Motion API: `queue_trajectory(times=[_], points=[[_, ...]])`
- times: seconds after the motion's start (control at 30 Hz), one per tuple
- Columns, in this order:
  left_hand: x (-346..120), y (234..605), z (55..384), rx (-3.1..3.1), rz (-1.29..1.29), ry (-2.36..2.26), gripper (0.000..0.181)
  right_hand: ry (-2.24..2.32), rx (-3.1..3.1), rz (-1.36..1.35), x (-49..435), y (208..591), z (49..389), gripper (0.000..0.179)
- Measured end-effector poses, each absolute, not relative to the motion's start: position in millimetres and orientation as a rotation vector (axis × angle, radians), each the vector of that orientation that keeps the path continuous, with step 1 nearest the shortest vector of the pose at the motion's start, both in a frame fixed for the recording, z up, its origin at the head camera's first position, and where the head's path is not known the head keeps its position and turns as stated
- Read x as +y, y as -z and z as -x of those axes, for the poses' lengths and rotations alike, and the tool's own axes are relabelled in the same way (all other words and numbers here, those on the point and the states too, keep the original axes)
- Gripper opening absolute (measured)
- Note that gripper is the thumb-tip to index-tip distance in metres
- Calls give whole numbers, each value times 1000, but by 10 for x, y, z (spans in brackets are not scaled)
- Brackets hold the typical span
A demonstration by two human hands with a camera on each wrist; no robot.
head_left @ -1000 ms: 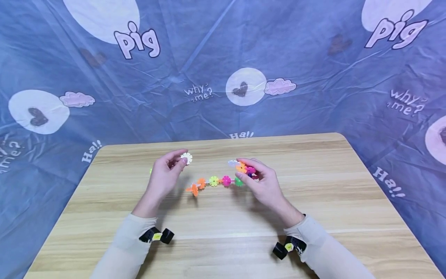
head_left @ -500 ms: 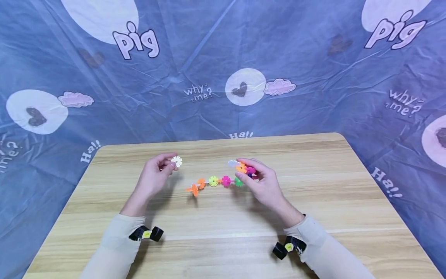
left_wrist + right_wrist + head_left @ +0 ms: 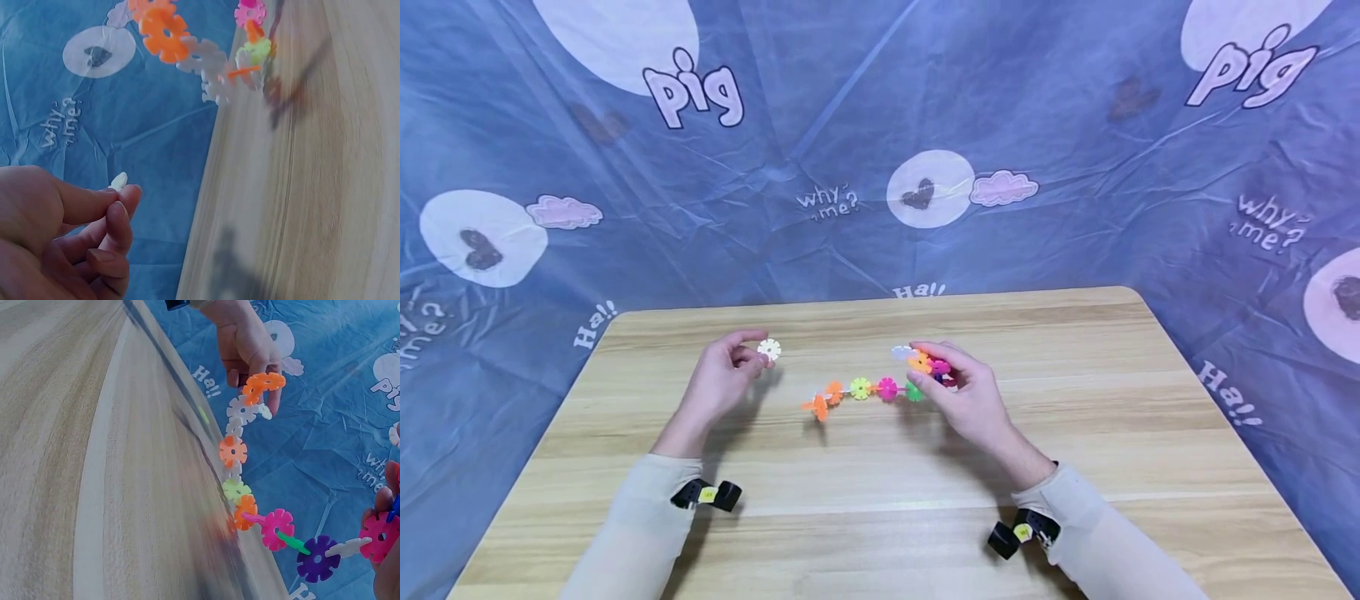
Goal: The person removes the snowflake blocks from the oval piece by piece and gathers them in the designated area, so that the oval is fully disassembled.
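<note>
My left hand point(image 3: 718, 379) pinches a white snowflake disc point(image 3: 769, 350) between thumb and fingertips, left of the chain and apart from it. In the left wrist view the disc point(image 3: 119, 181) shows nearly edge-on. My right hand point(image 3: 966, 396) grips one end of a chain of interlocked snowflake discs point(image 3: 861, 388), raised above the table. Orange, white, yellow, pink, green and purple discs make up this chain, and a purple disc point(image 3: 317, 557) shows near my right fingers in the right wrist view. Its free end, with orange discs point(image 3: 820, 407), hangs toward the left. My right hand partly hides the gripped end.
A wood-grain table point(image 3: 880, 533) lies below both hands. Behind it hangs a blue printed cloth point(image 3: 820, 100). A small yellow-green piece point(image 3: 203, 414) rests on the table in the right wrist view. Each wrist wears a black camera point(image 3: 726, 497) on a strap.
My left hand has moved left, away from the chain, still pinching the white disc. My right hand and the chain have stayed nearly in place.
</note>
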State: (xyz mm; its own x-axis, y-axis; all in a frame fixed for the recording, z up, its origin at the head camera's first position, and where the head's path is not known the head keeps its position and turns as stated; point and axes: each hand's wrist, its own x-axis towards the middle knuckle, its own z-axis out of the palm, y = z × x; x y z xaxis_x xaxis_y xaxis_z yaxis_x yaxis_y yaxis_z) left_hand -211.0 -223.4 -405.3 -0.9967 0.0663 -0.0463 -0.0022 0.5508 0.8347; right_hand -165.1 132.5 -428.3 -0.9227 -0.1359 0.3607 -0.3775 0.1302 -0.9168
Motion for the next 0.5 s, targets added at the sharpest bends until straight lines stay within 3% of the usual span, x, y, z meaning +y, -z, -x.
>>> queue_trajectory(times=[0.5], points=[[-2343,4134,2160,2695,-27,-1407,49,-1884,-2219,-513,1329,4297,1632,41]])
